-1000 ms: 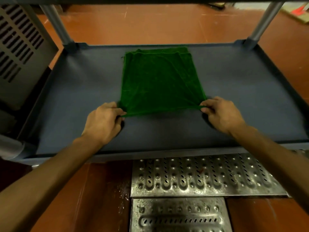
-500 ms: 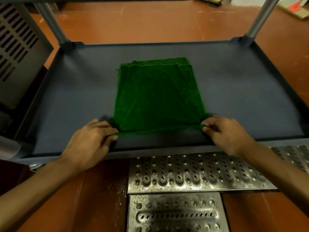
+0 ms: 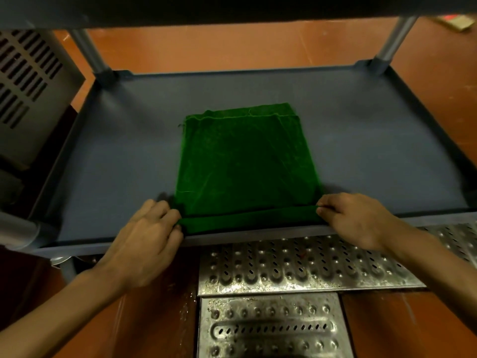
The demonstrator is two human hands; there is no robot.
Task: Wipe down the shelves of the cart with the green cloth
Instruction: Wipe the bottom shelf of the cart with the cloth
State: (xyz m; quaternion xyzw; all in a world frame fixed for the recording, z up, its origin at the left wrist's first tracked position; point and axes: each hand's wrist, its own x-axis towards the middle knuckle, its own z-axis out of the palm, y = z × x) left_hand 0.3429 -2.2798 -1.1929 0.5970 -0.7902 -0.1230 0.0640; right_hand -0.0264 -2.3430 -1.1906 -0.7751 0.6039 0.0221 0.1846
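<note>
**green cloth on cart shelf, held at its near edge by both hands**

- green cloth (image 3: 245,164): laid flat on the grey-blue shelf (image 3: 116,164) of the cart, about midway between its left and right sides. the near edge is turned over into a narrow band along the shelf's front rim.
- left hand (image 3: 144,241): fingers curled; the near left corner of the cloth is pinched.
- right hand (image 3: 356,218): the near right corner of the cloth is pinched between thumb and fingers.
- grey posts (image 3: 87,47): set at the shelf's far corners, under an upper shelf (image 3: 232,9) seen overhead.
- perforated metal grates (image 3: 296,264): set into the red-brown floor (image 3: 232,47) just below the front rim.
- vented grey panel (image 3: 23,78): seen at the left, beside the cart.
</note>
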